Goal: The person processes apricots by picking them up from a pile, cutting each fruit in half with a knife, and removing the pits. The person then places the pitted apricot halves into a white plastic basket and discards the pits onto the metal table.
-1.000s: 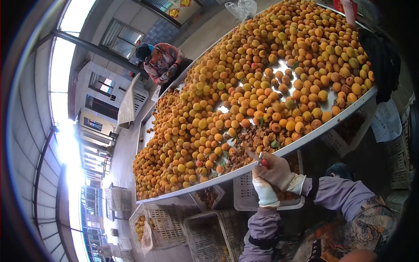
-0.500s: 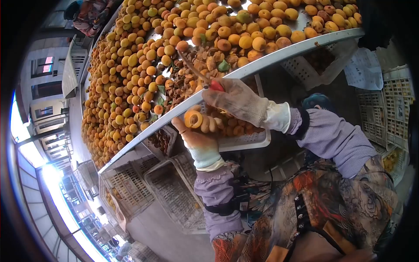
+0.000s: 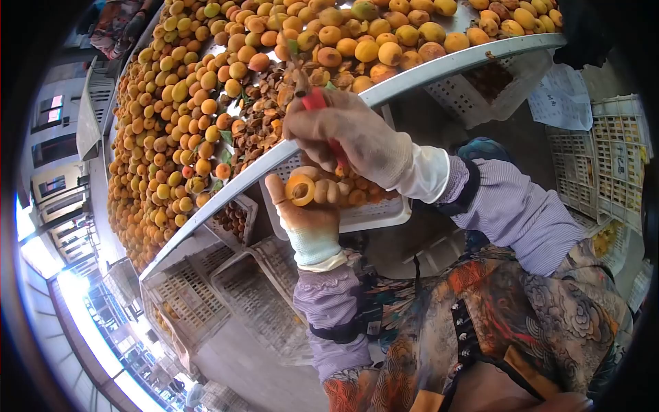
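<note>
My left hand (image 3: pixel 312 223), in a stained white glove, has its fingers curled around a cut apricot (image 3: pixel 301 189). The cut face looks up and shows a hollow in the middle. Just above it, my right hand (image 3: pixel 357 134), also gloved, grips a red-handled knife (image 3: pixel 315 100). Its thin blade points up and away over the table and is blurred. Beneath both hands, a white crate (image 3: pixel 381 218) holds orange apricot pieces, partly hidden by the hands. A heap of brown apricot pits (image 3: pixel 255 123) lies at the table's near edge.
Whole apricots (image 3: pixel 168 130) cover much of the metal-edged table (image 3: pixel 226 180). Plastic crates (image 3: pixel 261 299) stand on the floor at lower left, and stacked crates (image 3: pixel 583 161) stand at right. A white sheet (image 3: pixel 559 96) hangs at right. Another person (image 3: pixel 117 31) is at upper left.
The knife has swung more upright and my right hand has turned, moving slightly left. The apricot in my left hand now faces up, showing its hollow more fully. The whole view has shifted a little.
</note>
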A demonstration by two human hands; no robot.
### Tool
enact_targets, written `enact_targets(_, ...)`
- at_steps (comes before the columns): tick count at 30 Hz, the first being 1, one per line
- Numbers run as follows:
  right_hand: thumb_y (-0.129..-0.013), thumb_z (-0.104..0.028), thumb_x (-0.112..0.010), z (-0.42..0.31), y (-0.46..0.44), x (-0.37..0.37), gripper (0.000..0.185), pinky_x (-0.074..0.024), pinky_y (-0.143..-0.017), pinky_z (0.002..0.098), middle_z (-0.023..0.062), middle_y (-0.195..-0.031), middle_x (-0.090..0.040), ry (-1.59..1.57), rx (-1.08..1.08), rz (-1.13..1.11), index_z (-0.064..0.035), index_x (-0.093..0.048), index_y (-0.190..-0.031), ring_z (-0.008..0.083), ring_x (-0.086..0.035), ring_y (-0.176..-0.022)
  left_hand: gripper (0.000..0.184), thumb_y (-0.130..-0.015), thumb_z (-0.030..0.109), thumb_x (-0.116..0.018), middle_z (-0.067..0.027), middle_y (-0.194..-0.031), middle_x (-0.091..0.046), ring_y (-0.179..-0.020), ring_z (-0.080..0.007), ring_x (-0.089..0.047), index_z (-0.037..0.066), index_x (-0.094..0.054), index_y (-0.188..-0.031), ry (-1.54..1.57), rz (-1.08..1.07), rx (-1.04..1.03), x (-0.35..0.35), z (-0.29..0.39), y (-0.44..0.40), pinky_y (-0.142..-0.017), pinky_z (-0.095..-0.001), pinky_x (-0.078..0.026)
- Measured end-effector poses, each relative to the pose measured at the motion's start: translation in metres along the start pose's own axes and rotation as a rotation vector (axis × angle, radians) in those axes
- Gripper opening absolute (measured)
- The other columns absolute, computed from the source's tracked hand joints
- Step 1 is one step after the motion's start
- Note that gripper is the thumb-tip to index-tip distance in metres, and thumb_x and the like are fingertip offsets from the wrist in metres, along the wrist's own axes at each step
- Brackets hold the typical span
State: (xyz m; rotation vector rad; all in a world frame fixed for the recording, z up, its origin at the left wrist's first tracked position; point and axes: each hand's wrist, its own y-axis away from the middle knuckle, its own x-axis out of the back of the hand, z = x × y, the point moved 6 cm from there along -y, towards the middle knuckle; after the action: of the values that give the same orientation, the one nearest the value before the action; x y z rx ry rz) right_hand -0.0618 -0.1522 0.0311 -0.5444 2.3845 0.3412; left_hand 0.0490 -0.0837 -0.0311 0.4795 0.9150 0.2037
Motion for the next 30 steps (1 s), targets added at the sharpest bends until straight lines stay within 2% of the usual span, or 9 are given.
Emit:
enact_targets(3,-0.09,-0.033,-0.053,-0.012,0.001,0.002,0.03,-0.0283,-0.042,0.0203,-0.0034,-0.053,-0.043,-0.061,0.073,0.037,-0.007,-0.053,-0.075,0.0062,-0.039,-0.045,0.058,-0.083,0.062,-0.048,-0.0001,-0.052,-0.032,-0.052,-0.0164,-0.031,0.004,-0.055,-0.08,0.036,-0.097,0.103,-0.01,-0.017,0.001,-0.064,-0.0345,-0.036)
enact_targets(7,-0.092,-0.039,-0.049,-0.026,0.006,-0.004,0.043,-0.0277,-0.04,0.0208,-0.0026,-0.046,-0.037,0.11,0.2,-0.065,-0.0091,-0.046,-0.061,0.0062,-0.036,-0.04,0.057,-0.083,0.061,-0.05,0.0021,-0.051,-0.031,-0.046,-0.0136,-0.029,0.004,-0.053,-0.075,0.029,0.059,0.152,-0.025,-0.034,0.009,-0.058,-0.0306,-0.036)
enact_targets(8,-0.089,-0.017,-0.055,-0.027,0.001,-0.004,0.012,-0.0356,-0.04,0.0216,-0.0013,-0.062,-0.051,0.227,0.435,-0.158,-0.0081,-0.06,-0.096,0.0081,-0.045,-0.043,0.055,-0.083,0.059,-0.05,0.0024,-0.05,-0.031,-0.044,-0.0124,-0.027,0.005,-0.052,-0.074,0.033,0.104,0.166,-0.039,-0.035,0.014,-0.054,-0.0285,-0.035)
enact_targets(14,-0.092,-0.016,-0.05,-0.027,0.006,-0.004,0.013,-0.0355,-0.04,0.0231,-0.0015,-0.06,-0.045,0.384,0.506,-0.37,-0.0091,-0.056,-0.101,0.0088,-0.044,-0.043,0.05,-0.086,0.054,-0.048,0.0039,-0.047,-0.029,-0.038,-0.0099,-0.023,0.007,-0.048,-0.072,0.026,0.0,0.243,-0.04,-0.044,0.016,-0.044,-0.0235,-0.03)
enact_targets(20,-0.09,-0.036,-0.057,-0.023,0.009,-0.012,0.031,-0.0382,-0.043,0.0221,-0.0036,-0.055,-0.047,0.319,0.199,-0.366,-0.0056,-0.062,-0.086,0.0049,-0.046,-0.047,0.047,-0.09,0.054,-0.042,-0.0011,-0.058,-0.044,-0.036,-0.0107,-0.025,0.009,-0.049,-0.079,-0.072,0.075,0.245,-0.031,-0.05,0.019,-0.042,-0.0285,-0.034)
enact_targets(23,-0.086,-0.044,-0.061,-0.016,0.013,-0.024,0.039,-0.0382,-0.041,0.0219,-0.0036,-0.052,-0.048,0.35,0.275,-0.356,-0.0053,-0.063,-0.077,0.004,-0.047,-0.047,0.048,-0.091,0.055,-0.039,-0.0033,-0.063,-0.048,-0.035,-0.0105,-0.026,0.009,-0.05,-0.083,-0.061,0.323,0.208,-0.017,-0.053,0.023,-0.039,-0.0275,-0.033)
enact_targets(25,-0.088,-0.046,-0.056,-0.014,0.013,-0.019,0.045,-0.0338,-0.036,0.0221,-0.0029,-0.051,-0.045,0.375,0.309,-0.299,-0.0065,-0.056,-0.067,0.0053,-0.043,-0.042,0.049,-0.092,0.056,-0.037,-0.0028,-0.061,-0.047,-0.036,-0.0099,-0.03,0.009,-0.05,-0.086,-0.129,0.238,0.226,-0.018,-0.053,0.021,-0.036,-0.026,-0.034)
enact_targets(28,-0.092,-0.048,-0.045,0.0,0.002,0.0,0.05,-0.0246,-0.031,0.0224,-0.0041,-0.045,-0.032,-0.022,0.085,-0.286,-0.0144,-0.035,-0.057,0.0072,-0.03,-0.034,0.048,-0.093,0.055,-0.036,-0.0031,-0.061,-0.049,-0.036,-0.0093,-0.033,0.009,-0.05,-0.091,-0.162,0.108,0.187,-0.03,-0.048,0.021,-0.036,-0.0268,-0.039)
enact_targets(30,-0.095,-0.042,-0.041,0.007,-0.004,0.005,0.046,-0.0232,-0.031,0.0212,-0.0054,-0.046,-0.03,-0.188,-0.021,-0.231,-0.0157,-0.034,-0.057,0.0063,-0.027,-0.033,0.048,-0.093,0.054,-0.036,-0.0033,-0.062,-0.05,-0.036,-0.0089,-0.034,0.008,-0.05,-0.092,-0.17,0.111,0.176,-0.029,-0.046,0.023,-0.035,-0.0272,-0.04)
